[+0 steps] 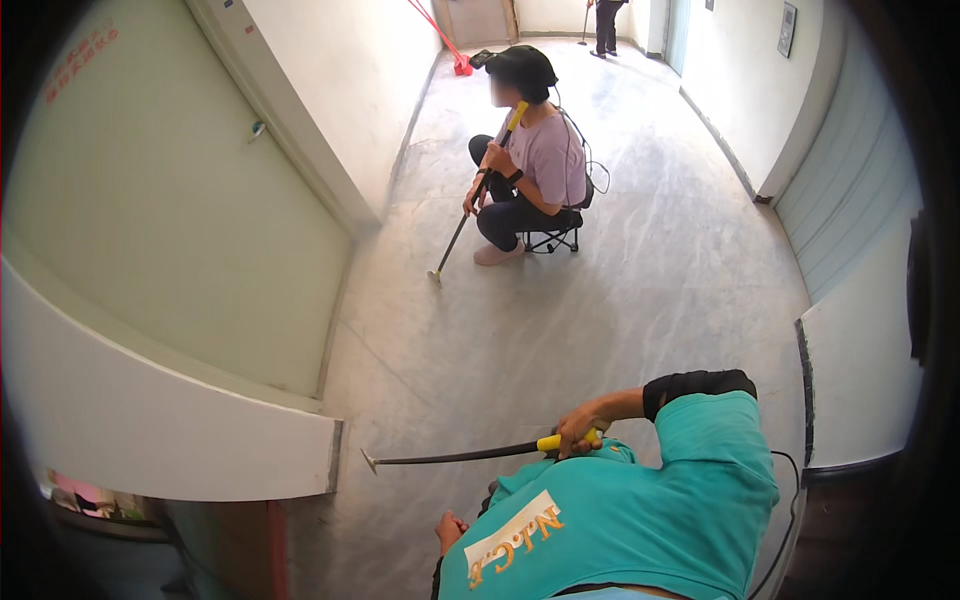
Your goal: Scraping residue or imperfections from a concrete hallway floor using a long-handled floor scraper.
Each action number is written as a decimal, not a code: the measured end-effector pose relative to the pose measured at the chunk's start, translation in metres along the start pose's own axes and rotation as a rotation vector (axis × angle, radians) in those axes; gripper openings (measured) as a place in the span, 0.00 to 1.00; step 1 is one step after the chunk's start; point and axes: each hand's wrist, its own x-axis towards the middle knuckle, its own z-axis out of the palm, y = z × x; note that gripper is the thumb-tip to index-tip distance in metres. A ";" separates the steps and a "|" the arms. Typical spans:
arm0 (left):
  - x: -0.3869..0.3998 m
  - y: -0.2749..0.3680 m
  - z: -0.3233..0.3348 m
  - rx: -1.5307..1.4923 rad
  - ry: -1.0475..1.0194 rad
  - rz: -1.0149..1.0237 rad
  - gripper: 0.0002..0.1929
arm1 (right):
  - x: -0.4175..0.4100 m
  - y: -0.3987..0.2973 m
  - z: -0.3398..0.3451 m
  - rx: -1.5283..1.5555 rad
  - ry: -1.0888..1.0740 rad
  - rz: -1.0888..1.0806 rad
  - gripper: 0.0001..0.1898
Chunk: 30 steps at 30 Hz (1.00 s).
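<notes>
My right hand (579,431) is wrapped around the yellow grip of a floor scraper (465,454). Its dark shaft runs left across my front to a small blade head near the corner of the white wall; whether the blade touches the floor cannot be told. Low beside my teal shirt (600,525) is my left hand (450,529), partly hidden by the cloth, with curled fingers. Nothing shows in it, but its inner side is out of sight. Under the tool spreads the grey, scuffed concrete floor (525,352).
Ahead, a person (547,161) sits on a folding stool (555,234), holding a similar scraper (459,236) to the floor. Another person (606,30) stands at the far end with a long-handled tool. A red dustpan (462,67) rests by the left wall. Doors line both sides; a black cable (789,510) hangs right.
</notes>
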 end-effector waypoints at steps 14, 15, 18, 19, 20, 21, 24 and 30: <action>0.001 -0.031 -0.001 -0.031 0.142 -0.036 0.13 | -0.011 -0.020 -0.003 0.023 -0.049 0.074 0.13; 0.001 -0.037 -0.003 -0.026 0.155 -0.035 0.13 | -0.010 -0.018 -0.002 0.022 -0.044 0.073 0.13; 0.013 -0.048 0.001 -0.013 0.214 -0.018 0.13 | 0.000 -0.019 -0.006 0.009 -0.155 0.044 0.14; 0.025 -0.056 -0.001 -0.016 0.213 -0.016 0.13 | 0.005 -0.020 -0.007 0.114 -0.217 0.079 0.16; 0.042 -0.063 -0.005 -0.258 -0.370 0.404 0.13 | 0.009 -0.020 -0.008 0.226 -0.279 0.111 0.17; 0.053 -0.067 -0.008 -0.496 -0.963 0.815 0.12 | 0.010 -0.020 -0.008 0.256 -0.324 0.057 0.17; -0.068 0.041 0.047 0.146 0.024 0.103 0.11 | 0.030 -0.029 -0.004 0.199 -0.374 -0.220 0.16; -0.045 0.046 0.055 0.243 -0.087 0.275 0.10 | 0.034 -0.057 0.061 0.643 -0.369 -0.153 0.11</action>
